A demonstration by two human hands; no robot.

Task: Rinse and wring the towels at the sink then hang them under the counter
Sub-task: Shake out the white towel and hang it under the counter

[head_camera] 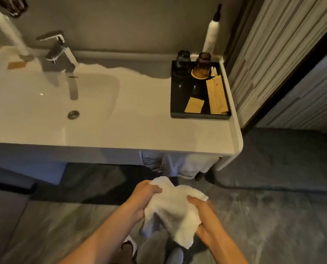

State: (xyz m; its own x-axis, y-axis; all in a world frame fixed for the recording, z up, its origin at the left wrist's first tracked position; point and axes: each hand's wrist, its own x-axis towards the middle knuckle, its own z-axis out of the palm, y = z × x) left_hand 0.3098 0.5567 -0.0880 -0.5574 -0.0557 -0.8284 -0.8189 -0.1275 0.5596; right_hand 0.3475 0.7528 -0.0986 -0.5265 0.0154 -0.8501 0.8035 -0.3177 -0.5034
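Observation:
A small white towel [175,208] is bunched between both hands, low in front of me and below the counter's front edge. My left hand [142,197] grips its upper left part. Its right side is held by my right hand [203,216]. The white sink [44,103] with a drain sits in the counter at left, under a chrome tap [61,51]. Two pale towels [179,164] hang under the counter at right, partly hidden by its edge.
A black tray [179,111] with two dark glasses and paper packets stands on the counter's right end. A striped wall panel and a dark doorway lie to the right. Grey floor tiles spread below, and my feet show at the bottom.

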